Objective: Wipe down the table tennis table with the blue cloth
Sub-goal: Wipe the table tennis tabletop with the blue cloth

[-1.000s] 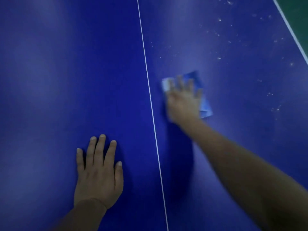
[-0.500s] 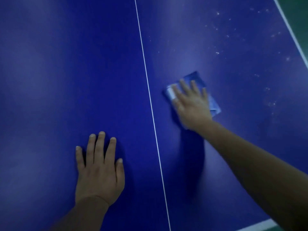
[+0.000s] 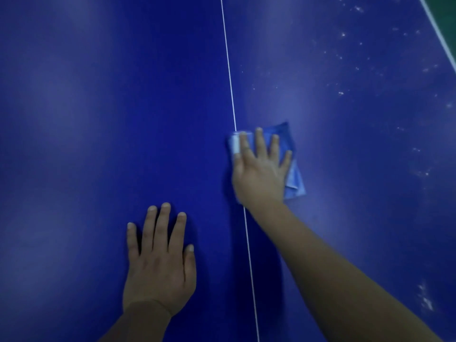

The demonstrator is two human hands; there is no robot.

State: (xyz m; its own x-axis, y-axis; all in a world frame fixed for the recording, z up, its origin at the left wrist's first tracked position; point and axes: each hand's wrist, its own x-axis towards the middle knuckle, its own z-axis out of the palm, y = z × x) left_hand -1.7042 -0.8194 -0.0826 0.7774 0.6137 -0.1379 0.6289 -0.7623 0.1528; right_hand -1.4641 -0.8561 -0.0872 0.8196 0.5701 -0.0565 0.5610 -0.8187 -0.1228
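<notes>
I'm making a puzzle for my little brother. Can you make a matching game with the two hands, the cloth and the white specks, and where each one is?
Things:
1. left hand
2. right hand
3. blue cloth
4. white specks

Places:
A. under a flat palm
B. scattered far right on the table
C. flat on bare table, left of the white line
D. pressing on the cloth

Pairs: 1-C, 2-D, 3-A, 4-B

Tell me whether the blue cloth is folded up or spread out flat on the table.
Folded. The blue cloth is a compact pad under the right hand, with stacked layered edges showing at its lower right corner.
</notes>
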